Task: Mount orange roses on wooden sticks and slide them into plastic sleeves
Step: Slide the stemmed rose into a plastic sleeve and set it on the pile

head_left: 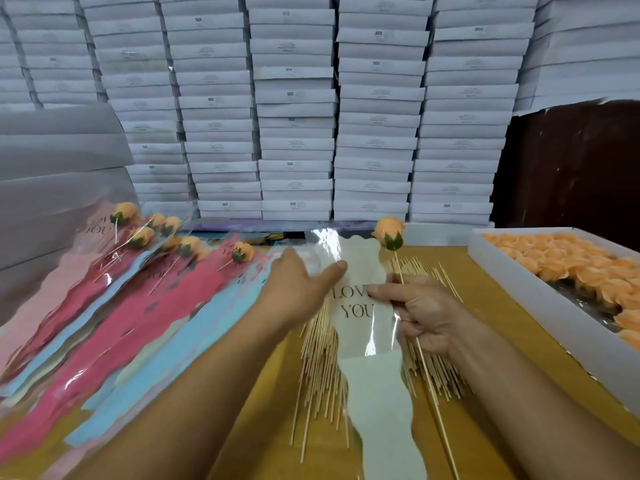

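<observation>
One white sleeve (367, 306) lies over loose sticks (320, 362); the right hand (420, 311) pinches one mounted rose (389, 233) (stick upright-tilted), the left hand (299, 289) rests flat, fingers straight, on the sleeve.

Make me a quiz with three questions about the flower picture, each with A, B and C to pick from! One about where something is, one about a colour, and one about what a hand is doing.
1. Where is the box of loose orange roses?
A. On the right side of the table
B. On top of the white box stacks
C. Under the pink sleeves

2. What colour is the sleeve printed LOVE YOU between the hands?
A. Red
B. White
C. Blue

3. What is the right hand doing?
A. Resting flat and open
B. Holding scissors
C. Gripping the stick of a rose

Answers:
1. A, the tray sits at the table's right edge.
2. B, its paper is white under clear plastic.
3. C, fingers curl round the stick, with the rose on top.
</observation>
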`<state>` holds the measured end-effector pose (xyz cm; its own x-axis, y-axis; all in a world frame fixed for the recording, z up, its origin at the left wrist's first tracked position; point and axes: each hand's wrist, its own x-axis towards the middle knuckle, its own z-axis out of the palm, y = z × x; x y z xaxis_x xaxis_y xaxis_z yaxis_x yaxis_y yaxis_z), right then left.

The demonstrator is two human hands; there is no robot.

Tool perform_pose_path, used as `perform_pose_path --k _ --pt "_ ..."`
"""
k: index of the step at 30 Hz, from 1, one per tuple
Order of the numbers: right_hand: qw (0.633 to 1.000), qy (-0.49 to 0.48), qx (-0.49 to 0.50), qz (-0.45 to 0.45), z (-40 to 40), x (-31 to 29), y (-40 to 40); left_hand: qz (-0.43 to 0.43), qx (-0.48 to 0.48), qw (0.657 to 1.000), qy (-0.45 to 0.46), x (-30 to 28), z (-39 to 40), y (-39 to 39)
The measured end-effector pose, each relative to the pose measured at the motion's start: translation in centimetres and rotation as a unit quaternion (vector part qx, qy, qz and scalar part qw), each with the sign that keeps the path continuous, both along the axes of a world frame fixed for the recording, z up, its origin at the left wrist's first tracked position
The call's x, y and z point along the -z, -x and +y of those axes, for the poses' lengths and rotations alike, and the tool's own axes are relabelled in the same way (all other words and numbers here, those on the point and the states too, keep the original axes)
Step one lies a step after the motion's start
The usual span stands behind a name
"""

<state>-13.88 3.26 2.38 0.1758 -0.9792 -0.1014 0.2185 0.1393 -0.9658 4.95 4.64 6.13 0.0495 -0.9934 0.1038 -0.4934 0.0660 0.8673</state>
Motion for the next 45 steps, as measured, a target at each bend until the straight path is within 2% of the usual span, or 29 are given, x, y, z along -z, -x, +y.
perform_pose_path --k 2,3,5,7,9,13,16,21,24,30,36,39,45 --pt "1.0 -0.003 -0.006 0.014 0.3 -0.1 -0.2 0.2 0.01 0.978 -0.063 -0.1 -1.8 -0.3" --pt "1.0 -0.002 -0.006 0.021 0.4 -0.1 -0.3 0.267 0.016 0.961 -0.069 0.2 -2.5 -0.2" --pt "0.999 0.001 -0.01 0.034 0.4 0.0 -0.5 0.344 0.01 0.937 -0.063 0.6 -3.5 0.4" --pt "0.999 0.002 -0.012 0.034 0.4 0.0 -0.5 0.377 0.0 0.925 -0.045 1.2 -4.2 1.0" --pt "0.999 0.003 0.01 0.034 0.2 0.2 -0.5 0.376 0.001 0.926 -0.021 2.0 -4.6 1.2" --pt "0.997 -0.004 0.071 0.018 -0.7 0.6 -0.1 0.32 0.026 0.947 0.022 3.7 -4.9 1.0" --pt "0.997 -0.01 0.067 0.021 -0.9 0.8 0.0 0.29 0.067 0.954 0.044 4.5 -5.0 0.5" --pt "0.998 -0.004 0.043 0.053 -0.9 1.1 -0.1 0.175 0.157 0.969 0.079 5.1 -4.9 -0.7" --pt "0.998 -0.009 0.036 0.06 -1.0 1.1 0.0 0.145 0.173 0.971 0.085 4.7 -4.3 -0.9" --pt "0.998 -0.044 0.011 0.042 -1.0 0.7 0.2 0.141 0.168 0.971 0.097 5.1 -4.3 -1.0" --pt "0.995 -0.092 -0.004 -0.036 -1.3 0.5 1.0 0.201 0.144 0.966 0.072 6.0 -4.7 -0.6" --pt "0.997 -0.071 -0.011 -0.011 -1.3 0.6 0.9 0.233 0.125 0.962 0.064 6.3 -4.5 -0.6" --pt "0.999 -0.007 -0.01 0.038 -0.7 0.4 0.8 0.202 0.162 0.964 0.061 6.1 -4.1 -0.3"
